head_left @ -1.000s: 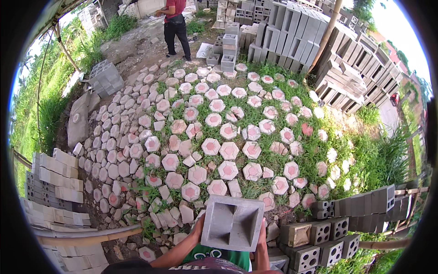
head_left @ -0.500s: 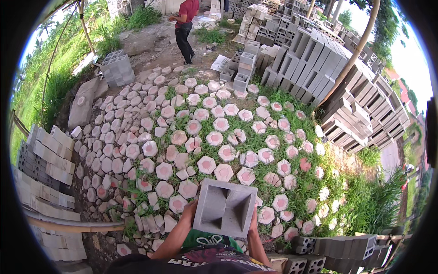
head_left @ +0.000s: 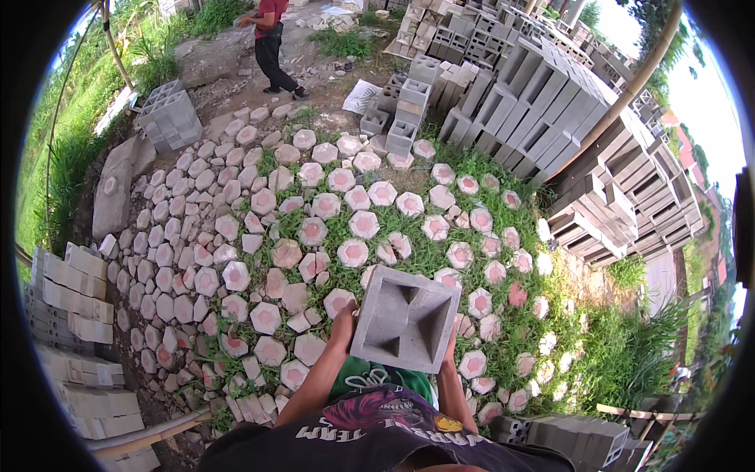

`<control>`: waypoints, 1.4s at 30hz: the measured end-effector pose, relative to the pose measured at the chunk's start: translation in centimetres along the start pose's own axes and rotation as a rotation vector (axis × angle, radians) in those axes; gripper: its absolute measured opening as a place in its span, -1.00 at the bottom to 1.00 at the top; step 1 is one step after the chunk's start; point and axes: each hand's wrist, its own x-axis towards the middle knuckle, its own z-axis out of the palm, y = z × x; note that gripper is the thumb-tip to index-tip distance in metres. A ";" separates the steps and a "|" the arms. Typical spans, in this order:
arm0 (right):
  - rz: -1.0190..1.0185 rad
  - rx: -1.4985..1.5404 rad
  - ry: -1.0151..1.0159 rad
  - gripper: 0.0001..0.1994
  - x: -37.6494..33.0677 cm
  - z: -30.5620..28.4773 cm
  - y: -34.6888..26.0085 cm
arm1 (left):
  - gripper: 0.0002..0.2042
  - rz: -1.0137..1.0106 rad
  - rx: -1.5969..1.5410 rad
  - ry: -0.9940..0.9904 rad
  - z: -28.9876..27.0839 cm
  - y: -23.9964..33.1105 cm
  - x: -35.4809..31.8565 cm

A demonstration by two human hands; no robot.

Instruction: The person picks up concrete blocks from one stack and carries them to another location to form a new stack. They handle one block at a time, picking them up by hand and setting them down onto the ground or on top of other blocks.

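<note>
A grey hollow concrete block is held up in front of my body, its open cavities facing upward. My left hand is closed on the block's left side, with some of the fingers out of sight beneath or behind it. On the opposite side my right hand grips the block's right wall, mostly hidden by it. Below the block, hexagonal paving stones with reddish centres are set in grass.
Tall stacks of grey blocks rise at the far right, with a slanting bamboo pole beside them. More blocks line the left side and the lower right. A small block pile stands far left. A person walks at the back.
The block has moved slightly right and up in the picture, still between both my hands. My view has shifted, and the person at the back has stepped to the left.
</note>
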 end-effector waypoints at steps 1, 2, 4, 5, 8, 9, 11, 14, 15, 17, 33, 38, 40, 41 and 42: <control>0.044 0.054 0.022 -0.26 1.6 0.7 -0.6 | -0.45 -0.049 0.050 0.031 1.1 1.9 0.3; 0.051 0.058 0.016 -0.26 3.1 1.2 -1.3 | -0.45 -0.046 0.051 0.041 1.9 2.8 1.4; 0.104 0.080 0.044 -0.27 6.6 1.9 -3.4 | -0.39 0.038 0.139 0.046 4.1 4.4 4.1; 0.062 0.095 0.014 -0.28 8.8 1.8 -4.3 | -0.31 0.073 0.161 0.014 5.2 5.0 5.7; 0.042 -0.006 -0.022 -0.30 15.8 3.1 -7.3 | -0.28 0.034 0.179 0.064 7.0 7.7 12.2; -0.039 -0.061 -0.154 -0.33 18.9 2.9 -8.4 | -0.25 -0.021 0.168 -0.002 8.4 9.7 13.5; -0.031 -0.078 -0.110 -0.34 23.3 3.2 -9.9 | -0.23 0.028 0.033 -0.034 10.3 10.7 17.5; -0.024 -0.081 -0.049 -0.33 29.5 5.9 -13.9 | -0.19 0.078 -0.088 -0.060 13.6 14.2 21.3; 0.018 -0.118 -0.044 -0.32 31.6 6.5 -15.2 | -0.20 0.106 -0.095 -0.056 14.7 15.5 22.1; 0.071 -0.163 -0.044 -0.30 35.4 7.4 -17.7 | -0.21 0.133 -0.112 -0.043 16.8 18.2 23.6; 0.067 -0.198 -0.256 -0.23 64.7 22.0 -21.8 | -0.36 0.187 -0.152 0.055 19.1 38.3 47.1; -0.058 -0.207 -0.233 -0.25 72.2 28.9 -22.6 | -0.37 0.161 -0.152 0.063 19.5 49.2 53.4; -0.011 -0.208 -0.177 -0.26 75.2 31.5 -22.6 | -0.37 0.144 -0.188 0.050 18.6 51.9 55.5; 0.035 -0.191 -0.184 -0.26 76.0 33.0 -22.9 | -0.36 0.175 -0.227 0.032 18.3 53.0 56.2; 0.085 -0.172 -0.192 -0.25 76.8 34.5 -23.2 | -0.36 0.171 -0.221 0.039 18.0 54.1 57.1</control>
